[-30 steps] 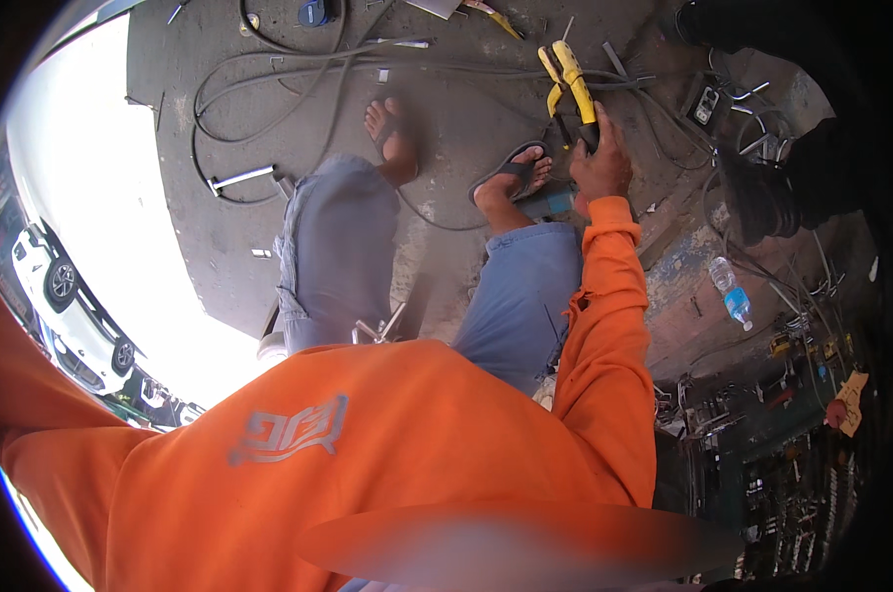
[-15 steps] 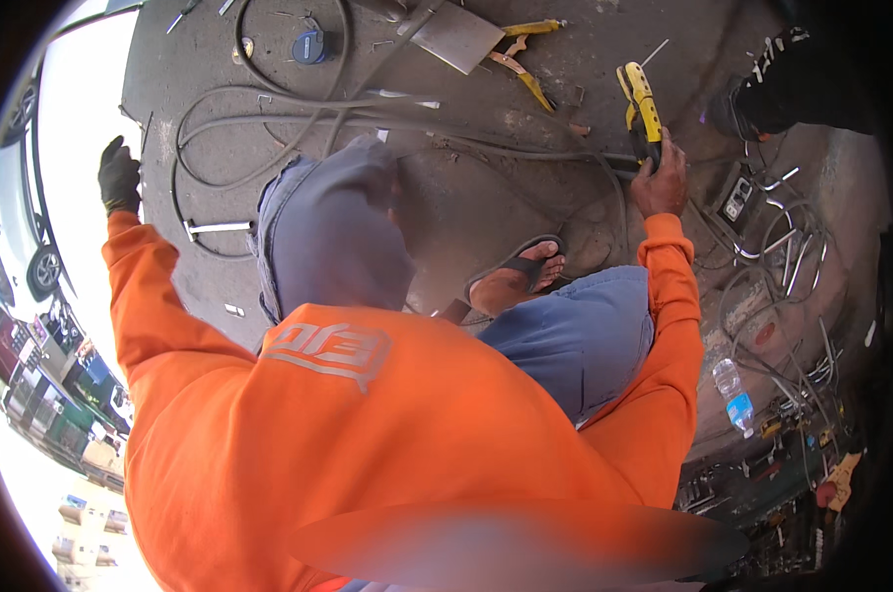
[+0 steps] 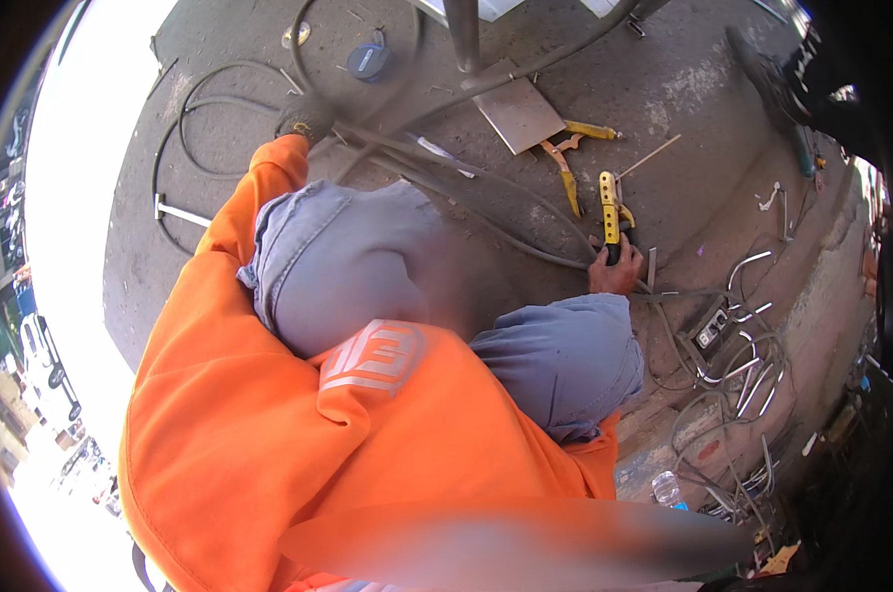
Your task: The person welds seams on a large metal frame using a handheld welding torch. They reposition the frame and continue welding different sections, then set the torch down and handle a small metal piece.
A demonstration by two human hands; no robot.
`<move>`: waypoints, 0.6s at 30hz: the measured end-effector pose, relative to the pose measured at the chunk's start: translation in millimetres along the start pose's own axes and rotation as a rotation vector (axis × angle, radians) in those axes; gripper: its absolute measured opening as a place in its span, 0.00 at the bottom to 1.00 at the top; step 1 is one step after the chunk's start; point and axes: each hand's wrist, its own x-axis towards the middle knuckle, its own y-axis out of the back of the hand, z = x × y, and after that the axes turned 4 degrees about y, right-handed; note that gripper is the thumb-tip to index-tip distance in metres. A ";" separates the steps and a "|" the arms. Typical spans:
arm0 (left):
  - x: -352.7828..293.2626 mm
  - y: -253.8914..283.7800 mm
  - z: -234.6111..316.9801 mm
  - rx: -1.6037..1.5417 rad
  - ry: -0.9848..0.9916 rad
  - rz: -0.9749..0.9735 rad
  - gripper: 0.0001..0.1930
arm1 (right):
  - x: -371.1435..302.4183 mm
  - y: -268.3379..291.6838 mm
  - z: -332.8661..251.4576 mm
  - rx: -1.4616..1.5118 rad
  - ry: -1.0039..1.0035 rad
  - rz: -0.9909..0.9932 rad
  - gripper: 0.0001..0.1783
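Note:
My bare right hand (image 3: 616, 271) grips the dark handle of a yellow electrode holder (image 3: 609, 207), low over the floor beyond my right knee. A thin welding rod (image 3: 654, 156) sticks out of its jaws, slanting away to the right. Beyond my left knee, my left hand (image 3: 303, 118), in a dark glove, is down among the looped cables (image 3: 220, 104). Blur hides its fingers, so whether it holds a cable is unclear. A ground clamp (image 3: 567, 178) with yellow handles and copper-coloured jaws lies left of the holder, beside a flat metal plate (image 3: 518, 113).
A blue tape measure (image 3: 368, 62) lies beyond the cables. A grey metal post (image 3: 461, 35) stands at the far edge. Right of me are a socket box (image 3: 710, 328), tangled wires, bent metal rods (image 3: 757, 380) and a plastic bottle (image 3: 668, 489). Someone's dark-clothed leg (image 3: 826, 99) is at far right.
My left hand has come in from far left to the cables. My right hand has lowered the electrode holder toward the floor near the ground clamp. The view has shifted, bringing the grey post in.

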 end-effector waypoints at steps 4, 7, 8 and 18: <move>-45.3 5.2 66.6 -0.498 -0.355 -0.102 0.28 | 3.7 9.5 -7.3 0.083 0.006 0.175 0.28; -109.6 -0.8 126.0 -0.329 -0.767 -0.089 0.33 | 7.4 24.1 -26.7 0.092 -0.003 0.159 0.28; -114.9 3.9 148.5 -0.196 -0.906 -0.075 0.35 | 9.9 32.2 -34.1 0.108 0.058 0.139 0.28; -120.4 0.0 216.8 0.106 -1.002 0.181 0.24 | 38.2 185.0 -52.3 -0.117 0.389 0.068 0.25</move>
